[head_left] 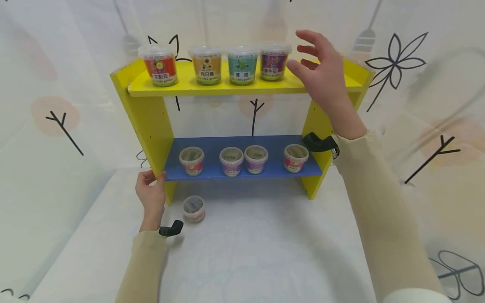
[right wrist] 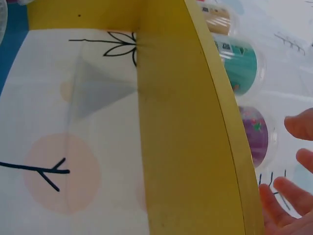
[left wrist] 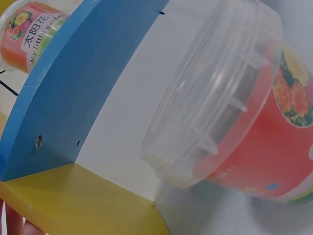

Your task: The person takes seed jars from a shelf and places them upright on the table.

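My right hand [head_left: 322, 69] is beside a purple-labelled lidded cup [head_left: 273, 62], its fingers spread and holding nothing. The right wrist view also shows those fingers [right wrist: 305, 125] apart from the purple cup. Left of it on the yellow top board [head_left: 212, 90] stand a teal cup [head_left: 242, 65], an orange-brown cup [head_left: 207, 66] and a red cup [head_left: 159, 67]. Down at the left, my left hand [head_left: 150, 195] grips the rack's yellow side panel [head_left: 145, 122] where it meets the blue shelf [head_left: 242, 147], thumb on the front edge.
Several smaller-looking lidded cups stand on the blue shelf, including a red one [head_left: 295, 159] near its right end. Another red lidded cup [head_left: 194, 209] stands on the white table [head_left: 257, 252], close to the left wrist; it looms large in the left wrist view. Printed cloth hangs behind the rack.
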Demonstrator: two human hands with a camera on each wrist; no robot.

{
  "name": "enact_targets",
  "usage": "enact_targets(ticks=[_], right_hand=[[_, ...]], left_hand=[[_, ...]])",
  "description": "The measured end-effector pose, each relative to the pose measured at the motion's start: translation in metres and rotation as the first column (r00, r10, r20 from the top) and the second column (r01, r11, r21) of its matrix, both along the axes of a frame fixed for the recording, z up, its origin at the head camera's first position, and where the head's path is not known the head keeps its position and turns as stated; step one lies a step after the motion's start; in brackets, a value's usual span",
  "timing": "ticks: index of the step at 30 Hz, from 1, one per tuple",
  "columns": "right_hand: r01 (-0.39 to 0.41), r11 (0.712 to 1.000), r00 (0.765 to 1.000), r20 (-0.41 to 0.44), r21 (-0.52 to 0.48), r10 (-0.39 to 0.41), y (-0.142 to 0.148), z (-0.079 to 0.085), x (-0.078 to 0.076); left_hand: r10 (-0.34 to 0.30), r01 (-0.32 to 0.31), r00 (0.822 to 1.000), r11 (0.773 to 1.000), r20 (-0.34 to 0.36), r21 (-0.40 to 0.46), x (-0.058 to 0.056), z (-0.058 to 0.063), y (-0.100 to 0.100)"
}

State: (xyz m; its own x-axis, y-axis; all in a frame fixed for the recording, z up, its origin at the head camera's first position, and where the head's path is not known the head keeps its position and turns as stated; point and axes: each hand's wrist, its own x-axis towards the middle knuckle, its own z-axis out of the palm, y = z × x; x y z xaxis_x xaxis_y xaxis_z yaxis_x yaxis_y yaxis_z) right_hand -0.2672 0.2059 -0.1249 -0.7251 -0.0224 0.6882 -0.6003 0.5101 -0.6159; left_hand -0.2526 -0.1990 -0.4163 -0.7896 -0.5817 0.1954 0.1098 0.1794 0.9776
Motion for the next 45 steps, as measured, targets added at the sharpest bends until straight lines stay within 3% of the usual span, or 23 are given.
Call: enact_targets(ticks=[5, 13, 29, 45], right_hand=[[0.002, 0.998, 0.995, 0.095, 0.068, -0.008, -0.002, 0.009, -0.006], [0.017, 0.992, 0.991, 0.130, 0.128, -0.033, -0.008, 0.012, -0.008], [0.037, 0.998, 0.987, 0.154, 0.046, -0.044, -0.016, 0.013, -0.008], [0.038, 0.999, 0.996, 0.080, -0.004, -0.038, -0.008, 0.008, 0.001]], left_hand=[[0.006, -0.006, 1.000, 1.000, -0.001, -0.004, 0.000, 0.000, 0.001], [0.006, -0.006, 1.000, 1.000, -0.015, -0.003, 0.000, 0.000, 0.001], [0.008, -0.008, 1.000, 1.000, -0.011, 0.003, -0.001, 0.000, 0.001], [0.019, -0.019, 1.000, 1.000, -0.022, -0.010, -0.001, -0.001, 0.001]])
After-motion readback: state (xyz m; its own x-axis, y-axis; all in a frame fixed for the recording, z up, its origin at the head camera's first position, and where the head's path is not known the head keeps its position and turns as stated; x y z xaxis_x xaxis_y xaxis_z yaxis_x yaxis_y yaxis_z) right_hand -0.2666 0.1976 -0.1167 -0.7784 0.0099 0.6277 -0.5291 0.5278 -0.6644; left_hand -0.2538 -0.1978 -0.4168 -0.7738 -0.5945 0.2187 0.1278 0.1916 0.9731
